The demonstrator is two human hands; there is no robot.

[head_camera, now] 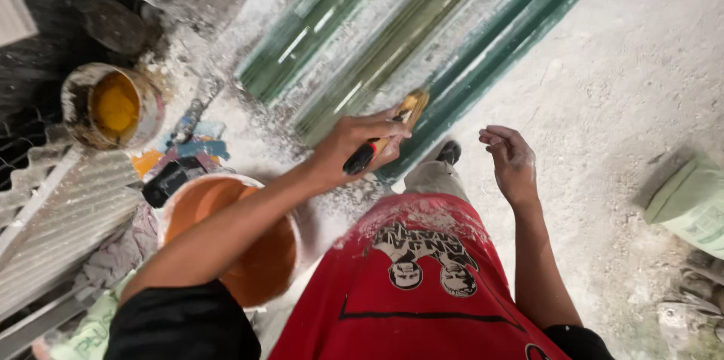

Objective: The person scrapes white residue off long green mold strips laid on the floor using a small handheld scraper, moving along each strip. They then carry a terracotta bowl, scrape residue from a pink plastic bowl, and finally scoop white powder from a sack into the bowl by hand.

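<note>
- fingers (381,132) of the left hand (353,147) are curled tight around the black and red handle of a paintbrush (386,138), thumb across the top.
- its yellowish bristle end points up and away, touching the green corrugated sheet (422,36) that lies on the dusty floor (603,88).
- right hand (511,162) hangs loose just beside the brush hand, holding nothing, its fingers half bent and apart from the sheet.
- both hands are dusted white, and so are the red shorts (422,284) below them.
- a dark shoe (449,152) shows between the two hands, at the edge of the sheet.
- an orange bucket (264,254) sits under the left forearm.
- further left stands a grimy tin (113,107) with yellow paint inside.
- a pale green sack (690,205) lies at the right edge, well apart from the hands.
- grey corrugated sheeting (60,209) lies at the lower left.
</note>
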